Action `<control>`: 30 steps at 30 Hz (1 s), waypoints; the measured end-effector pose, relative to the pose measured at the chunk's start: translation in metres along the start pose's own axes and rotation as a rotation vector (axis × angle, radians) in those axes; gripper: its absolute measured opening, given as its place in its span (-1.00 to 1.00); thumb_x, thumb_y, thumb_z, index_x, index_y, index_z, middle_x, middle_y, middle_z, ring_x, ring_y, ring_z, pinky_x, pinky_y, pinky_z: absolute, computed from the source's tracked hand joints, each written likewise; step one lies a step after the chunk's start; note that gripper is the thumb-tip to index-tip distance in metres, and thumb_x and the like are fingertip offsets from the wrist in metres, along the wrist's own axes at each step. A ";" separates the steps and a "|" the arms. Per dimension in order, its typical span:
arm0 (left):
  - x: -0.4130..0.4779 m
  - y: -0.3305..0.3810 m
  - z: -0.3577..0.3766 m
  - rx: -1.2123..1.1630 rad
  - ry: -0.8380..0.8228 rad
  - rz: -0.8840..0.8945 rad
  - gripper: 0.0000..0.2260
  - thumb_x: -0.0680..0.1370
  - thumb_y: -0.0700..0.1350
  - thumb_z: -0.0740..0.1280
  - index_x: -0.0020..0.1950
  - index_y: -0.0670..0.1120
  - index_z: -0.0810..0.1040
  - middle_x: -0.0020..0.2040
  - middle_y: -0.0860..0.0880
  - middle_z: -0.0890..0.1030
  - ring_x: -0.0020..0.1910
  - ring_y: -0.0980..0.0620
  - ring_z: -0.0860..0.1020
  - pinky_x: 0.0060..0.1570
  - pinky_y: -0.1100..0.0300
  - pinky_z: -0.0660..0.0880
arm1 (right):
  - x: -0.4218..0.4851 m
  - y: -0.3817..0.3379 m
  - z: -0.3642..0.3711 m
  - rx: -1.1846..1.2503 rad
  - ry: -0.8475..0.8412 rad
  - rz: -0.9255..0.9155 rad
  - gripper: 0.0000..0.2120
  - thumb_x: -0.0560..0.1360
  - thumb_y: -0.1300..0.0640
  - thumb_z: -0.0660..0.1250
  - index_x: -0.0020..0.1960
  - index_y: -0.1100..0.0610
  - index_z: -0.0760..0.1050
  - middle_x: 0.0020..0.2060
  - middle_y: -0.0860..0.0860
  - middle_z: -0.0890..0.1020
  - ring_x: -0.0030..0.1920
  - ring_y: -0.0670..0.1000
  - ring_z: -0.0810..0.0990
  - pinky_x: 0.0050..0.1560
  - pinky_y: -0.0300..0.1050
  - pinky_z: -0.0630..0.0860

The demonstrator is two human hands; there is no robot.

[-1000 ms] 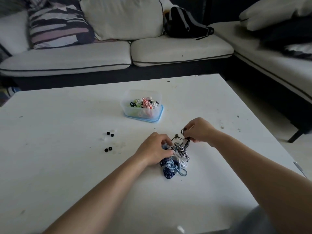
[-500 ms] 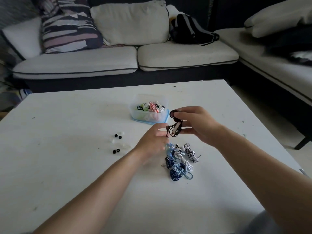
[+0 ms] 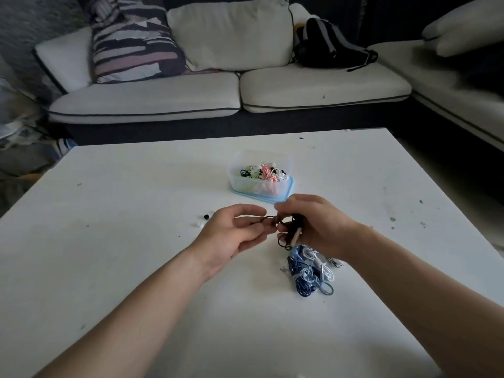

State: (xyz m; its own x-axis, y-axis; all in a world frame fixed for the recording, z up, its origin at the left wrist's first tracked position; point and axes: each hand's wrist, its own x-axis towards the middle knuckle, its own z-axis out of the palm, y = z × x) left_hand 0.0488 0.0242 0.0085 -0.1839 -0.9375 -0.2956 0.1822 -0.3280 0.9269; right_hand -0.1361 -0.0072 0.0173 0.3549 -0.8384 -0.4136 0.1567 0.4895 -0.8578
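Looking down from the head camera, two bare forearms reach over a white table (image 3: 122,255), and the hands meet above its middle. The right hand (image 3: 316,222) has its fingers curled round a small coiled black earphone cable (image 3: 291,230). The coil sits between thumb and fingers, with a pale tan piece and a loop or two hanging out below them. A short strand runs leftward from the coil to the left hand (image 3: 231,233), palm turned up, whose thumb and forefinger close on the strand's end. The cable is held off the table, just on the near side of a clear plastic container (image 3: 242,186) that holds pink, green, white and black cables. Under the right wrist, on the table, lies a pile of blue and white cables (image 3: 308,276). Left of the left hand sit small ear tips (image 3: 206,216). Beyond the table stands a white sofa (image 3: 313,88) with a striped cushion (image 3: 133,42) and a black backpack (image 3: 330,47).
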 end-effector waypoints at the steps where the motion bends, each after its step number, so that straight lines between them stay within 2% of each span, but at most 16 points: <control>1: 0.001 0.000 -0.001 0.019 0.012 0.002 -0.80 0.54 -0.40 0.32 0.13 -0.24 0.49 0.05 -0.23 0.68 0.05 -0.13 0.68 -0.01 0.20 0.61 | 0.003 0.002 -0.001 -0.031 -0.025 -0.018 -0.80 0.48 0.31 0.42 -0.23 0.18 0.43 -0.29 0.18 0.53 -0.34 0.10 0.56 -0.27 -0.03 0.53; 3: 0.002 0.002 -0.003 0.070 0.035 0.012 -0.83 0.51 -0.36 0.37 0.06 -0.20 0.47 -0.01 -0.20 0.70 0.01 -0.11 0.69 -0.07 0.21 0.61 | 0.005 0.005 -0.005 -0.060 -0.043 -0.044 -0.81 0.46 0.36 0.43 -0.19 0.18 0.45 -0.31 0.18 0.53 -0.35 0.10 0.53 -0.27 -0.04 0.50; 5: 0.004 0.004 -0.005 0.138 0.053 0.027 -0.83 0.49 -0.31 0.42 -0.01 -0.18 0.47 -0.05 -0.20 0.71 -0.04 -0.11 0.70 -0.12 0.22 0.61 | 0.008 0.004 -0.007 -0.105 -0.043 -0.040 -0.89 0.49 0.36 0.40 -0.01 0.22 0.55 -0.32 0.14 0.56 -0.34 0.08 0.52 -0.21 -0.02 0.46; 7: 0.005 0.006 -0.006 0.231 0.084 0.043 -0.83 0.47 -0.25 0.47 -0.06 -0.17 0.49 -0.09 -0.18 0.72 -0.12 -0.08 0.70 -0.17 0.24 0.58 | 0.011 0.003 -0.007 -0.141 -0.045 -0.021 -0.81 0.53 0.36 0.34 0.08 0.20 0.63 -0.26 0.13 0.58 -0.34 0.06 0.50 -0.20 -0.04 0.46; 10: 0.007 0.006 -0.007 0.281 0.114 0.052 -0.86 0.45 -0.23 0.48 -0.11 -0.16 0.53 -0.14 -0.17 0.72 -0.22 -0.02 0.68 -0.24 0.27 0.56 | 0.015 0.003 -0.001 -0.155 -0.065 -0.014 -0.74 0.53 0.38 0.25 0.06 0.21 0.67 -0.10 0.19 0.63 -0.37 0.05 0.49 -0.29 -0.13 0.49; 13: 0.011 0.003 -0.007 0.198 0.112 0.015 -0.92 0.48 -0.24 0.45 -0.12 -0.17 0.56 -0.13 -0.18 0.71 -0.19 -0.04 0.69 -0.22 0.27 0.57 | 0.018 0.008 0.002 -0.176 -0.044 -0.062 -0.71 0.51 0.42 0.19 0.02 0.24 0.66 -0.10 0.20 0.65 -0.39 0.05 0.49 -0.37 -0.17 0.47; 16: 0.014 0.000 -0.005 0.059 0.115 -0.041 -0.99 0.53 -0.27 0.38 -0.08 -0.20 0.58 -0.16 -0.17 0.71 -0.20 0.00 0.70 -0.24 0.31 0.58 | 0.019 0.013 0.002 -0.301 -0.007 -0.177 -0.85 0.49 0.38 0.36 -0.03 0.20 0.64 -0.22 0.14 0.62 -0.38 0.05 0.52 -0.41 -0.20 0.46; 19: 0.014 -0.001 -0.006 -0.026 0.101 -0.096 -0.94 0.57 -0.29 0.32 -0.01 -0.21 0.58 -0.14 -0.16 0.71 -0.18 0.00 0.70 -0.21 0.30 0.61 | 0.020 0.016 0.000 -0.438 0.054 -0.262 -0.89 0.45 0.29 0.48 -0.05 0.14 0.65 -0.24 0.14 0.64 -0.38 0.03 0.55 -0.40 -0.17 0.48; 22: 0.016 0.001 -0.012 0.166 0.058 -0.063 -0.92 0.59 -0.23 0.32 0.03 -0.17 0.59 -0.08 -0.15 0.72 -0.09 -0.04 0.70 -0.17 0.27 0.60 | 0.019 0.018 0.000 -0.446 0.054 -0.303 -0.89 0.48 0.26 0.47 -0.03 0.11 0.64 -0.15 0.16 0.67 -0.39 -0.01 0.53 -0.43 -0.23 0.46; 25: 0.017 0.002 -0.014 0.247 0.059 -0.019 -0.93 0.58 -0.23 0.34 0.02 -0.19 0.60 -0.12 -0.15 0.72 -0.13 -0.05 0.70 -0.14 0.25 0.61 | 0.017 0.019 0.001 -0.484 0.000 -0.345 -0.86 0.50 0.25 0.46 0.02 0.08 0.63 -0.14 0.10 0.68 -0.38 -0.04 0.52 -0.38 -0.26 0.46; 28: 0.019 0.000 -0.013 0.303 0.057 -0.016 -0.90 0.58 -0.17 0.37 0.00 -0.19 0.61 -0.15 -0.13 0.72 -0.17 -0.05 0.70 -0.17 0.22 0.60 | 0.020 0.020 0.000 -0.499 0.028 -0.374 -0.93 0.49 0.21 0.47 -0.03 0.09 0.65 -0.21 0.10 0.68 -0.37 -0.03 0.53 -0.35 -0.21 0.48; 30: 0.026 -0.003 -0.024 0.424 0.137 0.011 -0.90 0.58 -0.13 0.36 -0.03 -0.15 0.61 -0.19 -0.10 0.72 -0.26 -0.05 0.68 -0.23 0.13 0.58 | 0.024 0.023 -0.002 -0.450 0.099 -0.342 -0.97 0.48 0.21 0.48 -0.08 0.13 0.66 -0.28 0.10 0.68 -0.39 -0.01 0.53 -0.35 -0.15 0.48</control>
State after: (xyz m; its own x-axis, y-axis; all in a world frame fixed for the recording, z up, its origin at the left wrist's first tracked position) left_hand 0.0661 -0.0022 -0.0075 -0.0489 -0.9568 -0.2865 -0.2344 -0.2678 0.9345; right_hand -0.1258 -0.0171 -0.0129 0.2614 -0.9603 -0.0976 -0.1678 0.0544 -0.9843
